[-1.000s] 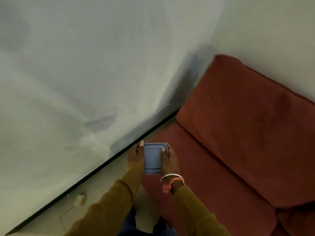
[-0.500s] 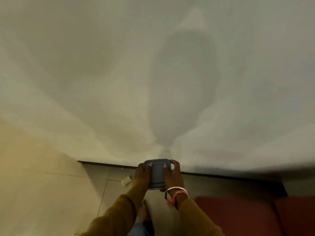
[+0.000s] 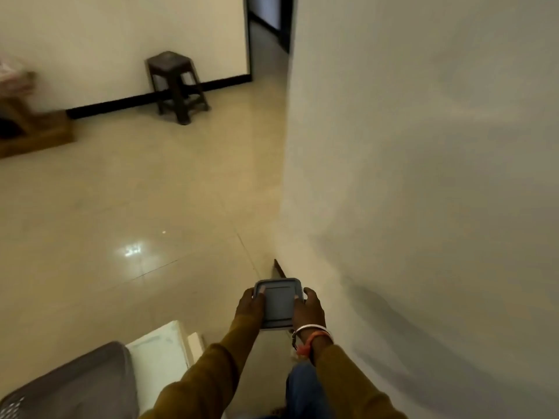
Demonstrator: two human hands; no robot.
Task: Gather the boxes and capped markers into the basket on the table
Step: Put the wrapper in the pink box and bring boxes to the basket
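I hold a small grey-blue box (image 3: 278, 303) with a lid in front of me, low in the view. My left hand (image 3: 250, 306) grips its left side with the thumb on the lid. My right hand (image 3: 310, 309) grips its right side, thumb on top too; a bangle and an orange band circle that wrist. A grey perforated basket (image 3: 72, 385) shows at the bottom left, standing on a white table (image 3: 160, 349). No markers are in sight.
A pale wall (image 3: 423, 176) runs close along my right. Glossy tiled floor (image 3: 136, 207) spreads ahead. A dark stool (image 3: 175, 86) stands by the far wall, a wooden piece of furniture (image 3: 33, 128) at far left, and a dark doorway (image 3: 266, 22) lies beyond.
The view has swung left, from the red sofa and the wall to the open room. Both hands keep the same grip on the box. The basket and white table have come into view.
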